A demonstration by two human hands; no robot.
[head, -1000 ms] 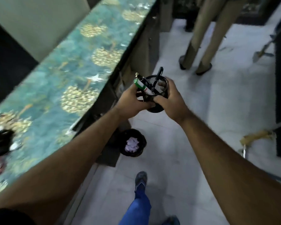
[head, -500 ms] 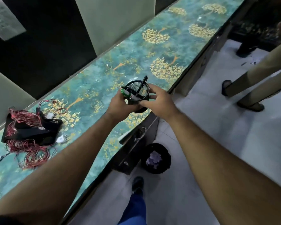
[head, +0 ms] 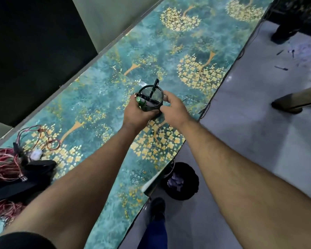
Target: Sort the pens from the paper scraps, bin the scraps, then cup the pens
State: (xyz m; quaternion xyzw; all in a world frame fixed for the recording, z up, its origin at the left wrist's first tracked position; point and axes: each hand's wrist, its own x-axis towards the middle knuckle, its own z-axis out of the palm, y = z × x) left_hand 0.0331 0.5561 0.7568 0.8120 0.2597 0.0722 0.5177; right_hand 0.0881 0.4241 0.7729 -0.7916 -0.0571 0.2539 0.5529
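Running from the lower left to the upper right of the frame, the teal counter (head: pixel 101 97) with gold tree patterns dominates, and below its edge at lower centre the black waste bin (head: pixel 184 192) on the floor already holds pale paper scraps (head: pixel 175 181). At frame centre the left hand (head: pixel 138 115) and right hand (head: pixel 175 109) are both clamped around a black mesh pen cup (head: pixel 152 99), just above or on the counter, I cannot tell which. With the green-capped marker (head: pixel 142 102) and black pen (head: pixel 154 87) inside, this looks like the final step; next needs a steady set-down and release.
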